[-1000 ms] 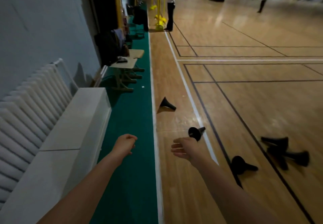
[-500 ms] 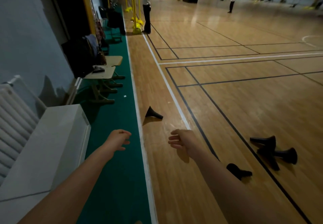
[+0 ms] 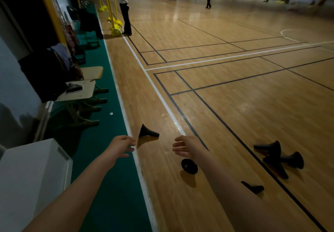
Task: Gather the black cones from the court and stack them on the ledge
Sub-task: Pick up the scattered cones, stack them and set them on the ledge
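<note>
Several flared black cones (image 3: 148, 132) lie toppled on the court (image 3: 235, 114); left hand (image 3: 121, 145) and right hand (image 3: 188, 145) hover, grips loose, empty.

Landmark: the lone cone (image 3: 148, 132), lying on the court floor (image 3: 235, 119). Just left of it and nearer, the left hand (image 3: 121, 145); right of it and nearer, the right hand (image 3: 188, 146), neither touching it. Nearer still and right, below the right wrist, a second cone (image 3: 188, 166); further right, a third cone (image 3: 254, 188). Well to its right, a heap of three cones (image 3: 271, 147), touching one another. Left of it and nearer, the ledge (image 3: 32, 173). Left of it and beyond, two tablet-arm chairs (image 3: 79, 91). Far beyond it, a person (image 3: 124, 5) beside upright poles (image 3: 116, 30).
</note>
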A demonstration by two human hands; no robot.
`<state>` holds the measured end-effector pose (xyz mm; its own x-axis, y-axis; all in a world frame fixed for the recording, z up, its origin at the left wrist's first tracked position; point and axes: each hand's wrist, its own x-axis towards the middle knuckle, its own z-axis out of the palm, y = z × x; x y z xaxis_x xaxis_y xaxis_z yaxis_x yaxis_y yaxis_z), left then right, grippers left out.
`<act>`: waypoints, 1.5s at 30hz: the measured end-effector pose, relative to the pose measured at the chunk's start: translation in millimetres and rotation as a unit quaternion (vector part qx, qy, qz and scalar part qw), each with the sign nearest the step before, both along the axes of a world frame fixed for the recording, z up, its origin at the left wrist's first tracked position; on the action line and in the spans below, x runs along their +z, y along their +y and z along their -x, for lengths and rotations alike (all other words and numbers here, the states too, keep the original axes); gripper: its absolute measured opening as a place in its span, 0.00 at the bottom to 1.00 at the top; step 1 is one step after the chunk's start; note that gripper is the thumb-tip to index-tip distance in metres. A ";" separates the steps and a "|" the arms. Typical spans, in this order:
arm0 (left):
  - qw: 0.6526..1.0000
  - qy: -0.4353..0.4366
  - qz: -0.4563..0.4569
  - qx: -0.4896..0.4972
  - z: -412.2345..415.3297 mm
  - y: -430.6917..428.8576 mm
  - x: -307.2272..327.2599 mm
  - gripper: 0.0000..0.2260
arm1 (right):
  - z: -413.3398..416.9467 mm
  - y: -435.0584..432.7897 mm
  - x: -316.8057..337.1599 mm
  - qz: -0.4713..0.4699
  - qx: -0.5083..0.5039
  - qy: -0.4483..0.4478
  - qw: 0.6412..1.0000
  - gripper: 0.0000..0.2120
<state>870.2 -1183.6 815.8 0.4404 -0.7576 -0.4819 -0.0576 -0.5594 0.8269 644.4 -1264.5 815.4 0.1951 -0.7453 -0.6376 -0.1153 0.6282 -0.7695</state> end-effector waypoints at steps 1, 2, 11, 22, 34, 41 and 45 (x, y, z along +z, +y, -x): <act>1.000 0.003 -0.003 -0.003 -4.4 -19.8 -3.0 0.09 | -5.4 -19.3 -3.3 -0.004 -0.007 0.001 1.000 0.09; 1.000 0.004 -0.003 -0.007 -7.9 -38.5 -5.2 0.09 | -10.1 -37.0 -6.1 -0.005 -0.013 0.003 1.000 0.09; 0.997 -0.042 -0.037 -0.059 -47.7 -224.1 -1.7 0.09 | -39.9 -229.2 -11.8 0.009 -0.021 -0.014 1.000 0.09; 0.996 -0.036 -0.080 -0.035 -135.4 -383.6 -26.7 0.08 | -128.7 -418.9 -30.9 -0.018 0.011 0.000 1.000 0.09; 0.984 -0.009 -0.152 -0.090 -261.5 -588.9 -99.3 0.14 | -238.1 -585.1 -115.1 -0.101 -0.049 0.091 0.989 0.10; 0.970 -0.038 -0.199 -0.135 -302.8 -664.8 -185.2 0.10 | -273.3 -652.6 -202.2 -0.119 -0.030 0.102 0.987 0.14; 0.962 -0.015 -0.235 -0.136 -309.4 -682.3 -266.3 0.10 | -289.4 -676.4 -284.3 -0.134 -0.020 0.114 0.984 0.16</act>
<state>1179.7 -1865.9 549.5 0.2749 -0.5490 -0.7893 -0.2748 -0.8316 0.4827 933.8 -1940.9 531.1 -0.0010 -0.5493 -0.8356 -0.2368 0.8120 -0.5335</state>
